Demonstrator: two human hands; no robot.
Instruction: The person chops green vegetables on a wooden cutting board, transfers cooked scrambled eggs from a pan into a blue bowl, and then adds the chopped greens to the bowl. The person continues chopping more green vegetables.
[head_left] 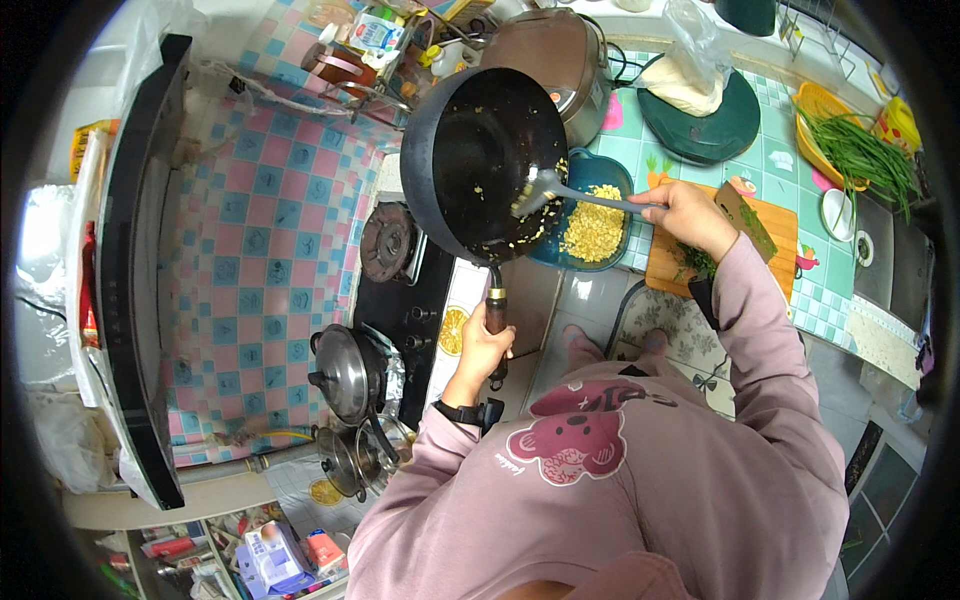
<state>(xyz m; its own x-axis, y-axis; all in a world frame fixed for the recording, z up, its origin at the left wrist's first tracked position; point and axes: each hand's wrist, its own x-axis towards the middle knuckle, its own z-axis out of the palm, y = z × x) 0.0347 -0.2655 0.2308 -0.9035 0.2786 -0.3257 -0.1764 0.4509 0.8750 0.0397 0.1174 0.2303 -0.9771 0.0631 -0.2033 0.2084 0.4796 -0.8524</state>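
Observation:
My left hand (482,350) is wrapped round the wooden handle of a black wok (490,130), which it holds up and tilted toward the right. Small yellow bits cling to the wok's inside. In my right hand (690,215) is a grey spatula (592,198), its blade at the wok's right rim. Beside and partly under that rim, a blue-green dish (580,264) holds a heap of crumbly yellow scrambled egg (598,232). Below my right wrist lies a wooden cutting board (664,270) with chopped greens and a cleaver (745,222).
A gas burner (388,242) is left of the wok, with lidded pots (345,378) nearer me. Behind the dish stands a brown rice cooker (545,55). A dark green plate (715,140) bears dough under plastic. Green onions (865,150) fill a yellow basket near the sink (885,255).

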